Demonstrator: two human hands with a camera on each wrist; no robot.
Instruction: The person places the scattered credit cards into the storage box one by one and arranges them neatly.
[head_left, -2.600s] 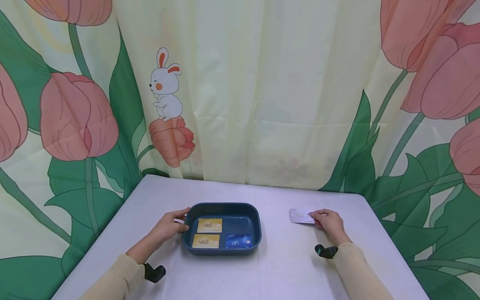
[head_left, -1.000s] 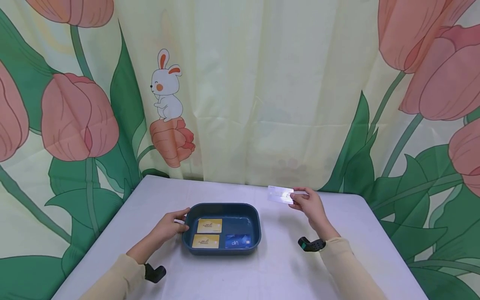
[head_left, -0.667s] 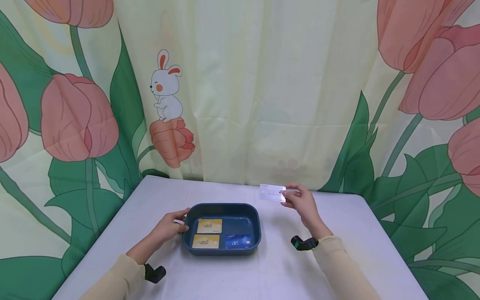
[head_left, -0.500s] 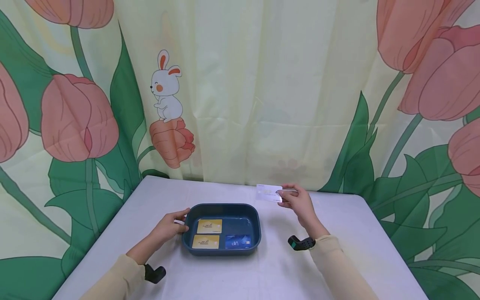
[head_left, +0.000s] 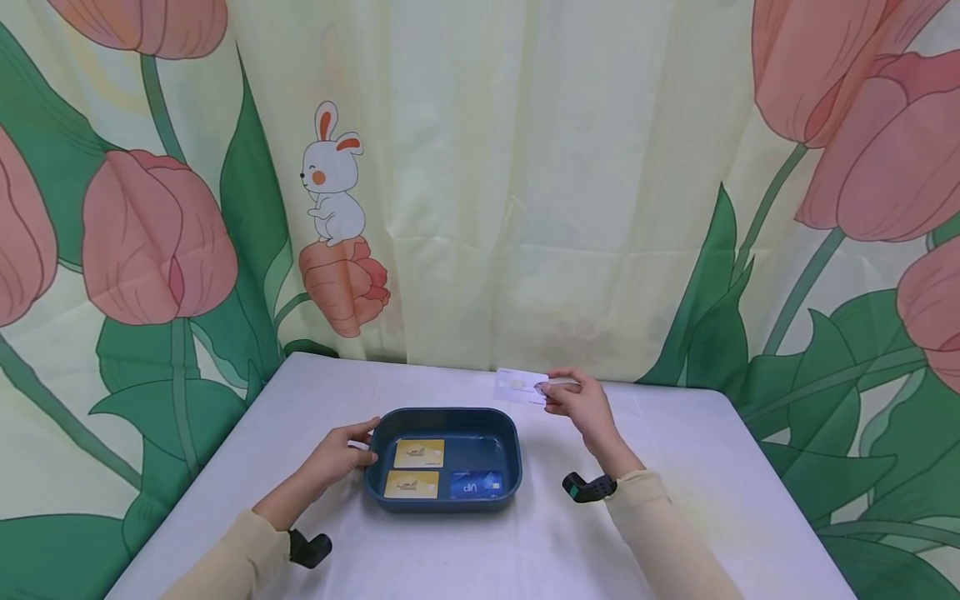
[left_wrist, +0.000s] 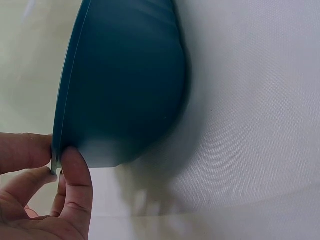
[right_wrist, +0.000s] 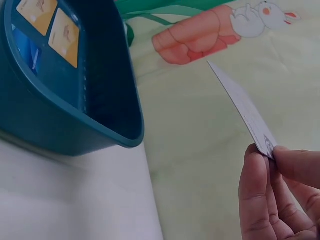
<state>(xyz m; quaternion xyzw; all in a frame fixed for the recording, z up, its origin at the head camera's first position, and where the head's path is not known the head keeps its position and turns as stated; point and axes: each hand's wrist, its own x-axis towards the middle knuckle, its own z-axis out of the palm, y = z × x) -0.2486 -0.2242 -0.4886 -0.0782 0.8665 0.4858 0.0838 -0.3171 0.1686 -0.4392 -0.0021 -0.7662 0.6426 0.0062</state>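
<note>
Cards already lie in the blue tray (head_left: 510, 433) near the table's (head_left: 675, 517) front edge: two gold cards (head_left: 419, 452) at its left side, one behind the other, and a blue card (head_left: 476, 483) at its front right, printed "VIP" as far as it can be read. By the look of it three cards are sorted and one is left. That last one, a white card (head_left: 517, 387), is pinched by one end between thumb and fingers of the right hand (head_left: 573, 404), held in the air just past the tray's far right corner; its print is too faint to read. The left hand (head_left: 337, 454) pinches the tray's left rim, thumb on the outer wall
</note>
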